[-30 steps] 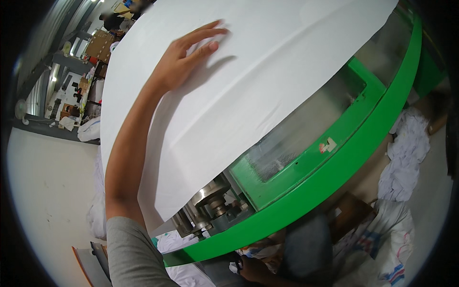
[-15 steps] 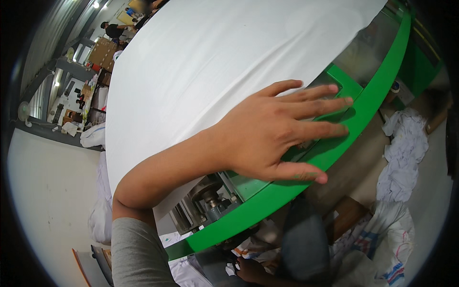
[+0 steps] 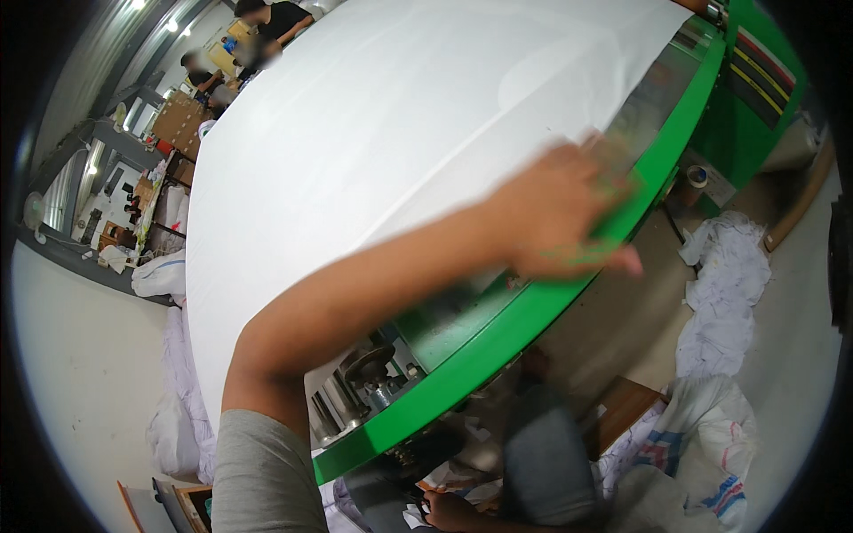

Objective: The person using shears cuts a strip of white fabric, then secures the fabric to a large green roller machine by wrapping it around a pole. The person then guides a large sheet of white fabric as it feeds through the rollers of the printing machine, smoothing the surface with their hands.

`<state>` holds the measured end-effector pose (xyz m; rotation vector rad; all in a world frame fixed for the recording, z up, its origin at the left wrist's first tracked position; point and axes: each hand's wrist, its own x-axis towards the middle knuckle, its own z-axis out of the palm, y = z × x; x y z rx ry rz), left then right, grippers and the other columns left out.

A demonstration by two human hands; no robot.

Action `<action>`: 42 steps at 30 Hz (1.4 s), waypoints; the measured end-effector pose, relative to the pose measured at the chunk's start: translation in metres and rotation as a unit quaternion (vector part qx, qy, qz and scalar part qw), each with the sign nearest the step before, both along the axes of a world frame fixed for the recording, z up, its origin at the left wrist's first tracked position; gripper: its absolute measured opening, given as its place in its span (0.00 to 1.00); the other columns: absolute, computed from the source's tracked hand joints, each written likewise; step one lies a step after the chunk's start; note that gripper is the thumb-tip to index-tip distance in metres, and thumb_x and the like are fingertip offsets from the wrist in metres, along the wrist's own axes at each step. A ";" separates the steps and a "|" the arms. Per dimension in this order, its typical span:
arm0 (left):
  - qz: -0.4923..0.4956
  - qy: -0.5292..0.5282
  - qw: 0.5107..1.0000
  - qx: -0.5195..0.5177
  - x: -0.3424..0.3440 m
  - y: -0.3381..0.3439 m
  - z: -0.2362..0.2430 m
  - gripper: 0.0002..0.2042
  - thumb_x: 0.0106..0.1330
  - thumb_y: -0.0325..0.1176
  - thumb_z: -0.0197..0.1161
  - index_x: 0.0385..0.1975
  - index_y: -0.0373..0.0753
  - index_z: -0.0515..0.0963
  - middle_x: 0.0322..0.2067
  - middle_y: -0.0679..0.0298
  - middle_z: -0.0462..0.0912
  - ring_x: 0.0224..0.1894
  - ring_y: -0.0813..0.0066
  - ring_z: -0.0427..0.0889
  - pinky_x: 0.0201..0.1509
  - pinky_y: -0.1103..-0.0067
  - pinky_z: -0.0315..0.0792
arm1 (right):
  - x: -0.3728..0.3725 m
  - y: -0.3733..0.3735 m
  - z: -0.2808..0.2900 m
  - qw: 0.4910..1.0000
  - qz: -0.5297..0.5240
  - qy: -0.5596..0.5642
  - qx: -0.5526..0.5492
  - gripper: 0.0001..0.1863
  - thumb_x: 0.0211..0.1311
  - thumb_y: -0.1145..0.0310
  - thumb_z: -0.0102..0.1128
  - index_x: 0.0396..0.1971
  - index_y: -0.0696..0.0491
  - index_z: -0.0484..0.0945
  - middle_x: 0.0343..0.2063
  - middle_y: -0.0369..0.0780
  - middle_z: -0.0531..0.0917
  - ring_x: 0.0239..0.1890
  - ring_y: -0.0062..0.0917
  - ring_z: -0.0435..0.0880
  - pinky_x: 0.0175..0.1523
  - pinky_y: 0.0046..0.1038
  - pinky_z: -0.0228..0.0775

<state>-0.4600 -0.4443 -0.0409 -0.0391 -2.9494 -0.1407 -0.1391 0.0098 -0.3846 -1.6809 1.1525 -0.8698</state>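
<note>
- Broad smooth white sheet: left and far; dragging could crease it.
- Curved green metal edge: right; a slip could cause a knock.
- Left hand: over that edge, blurred; finger spread, hold: can't tell.
- Right hand: near, low; likewise.

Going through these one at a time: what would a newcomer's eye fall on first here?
Probably the large white sheet filling the upper middle, set off by the bright green edge sweeping along its lower right. Next, the blurred left hand, reaching across to that edge, then the crumpled white cloth lower down at the right.
</note>
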 end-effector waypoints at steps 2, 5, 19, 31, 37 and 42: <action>-0.087 0.030 0.994 0.065 0.008 0.021 0.013 0.36 0.74 0.66 0.55 0.67 0.41 0.76 0.73 0.43 0.67 0.76 0.42 0.64 0.79 0.52 0.59 | -0.045 -0.027 0.076 0.975 0.040 -0.018 0.216 0.29 0.66 0.48 0.67 0.49 0.62 0.80 0.30 0.55 0.86 0.31 0.51 0.86 0.41 0.49 0.80; -0.024 0.134 0.989 0.056 -0.016 -0.038 0.024 0.28 0.74 0.60 0.59 0.62 0.45 0.80 0.71 0.45 0.71 0.72 0.44 0.71 0.75 0.56 0.66 | -0.059 -0.045 0.100 0.965 0.038 -0.018 0.259 0.27 0.65 0.49 0.67 0.49 0.59 0.81 0.30 0.55 0.86 0.31 0.50 0.86 0.41 0.48 0.80; 0.004 -0.018 1.000 0.009 -0.004 0.080 0.007 0.41 0.74 0.71 0.46 0.77 0.49 0.63 0.81 0.47 0.49 0.82 0.31 0.42 0.79 0.35 0.42 | -0.066 -0.046 0.064 0.957 0.090 -0.020 0.276 0.21 0.59 0.61 0.64 0.47 0.59 0.79 0.39 0.54 0.88 0.45 0.50 0.88 0.52 0.48 0.78; 0.333 -0.122 0.935 -0.031 0.299 0.161 0.064 0.35 0.74 0.53 0.63 0.79 0.53 0.62 0.81 0.47 0.50 0.82 0.43 0.50 0.81 0.50 0.53 | -0.074 -0.059 0.081 0.954 0.085 0.119 0.261 0.19 0.56 0.65 0.63 0.46 0.60 0.82 0.46 0.57 0.87 0.52 0.52 0.86 0.57 0.49 0.77; 0.608 0.101 0.763 0.196 0.493 0.296 0.072 0.20 0.76 0.39 0.61 0.62 0.35 0.79 0.62 0.45 0.81 0.64 0.51 0.80 0.69 0.65 0.71 | -0.051 -0.051 0.085 0.978 0.050 0.114 0.168 0.22 0.56 0.65 0.64 0.51 0.58 0.83 0.42 0.55 0.89 0.47 0.53 0.88 0.54 0.48 0.80; 0.518 0.160 0.669 0.508 0.481 0.419 0.026 0.12 0.79 0.36 0.60 0.48 0.34 0.85 0.43 0.60 0.90 0.48 0.72 0.87 0.56 0.74 0.77 | -0.053 -0.042 0.093 0.993 0.013 0.029 0.118 0.25 0.54 0.66 0.73 0.52 0.57 0.83 0.40 0.51 0.90 0.44 0.46 0.91 0.50 0.40 0.82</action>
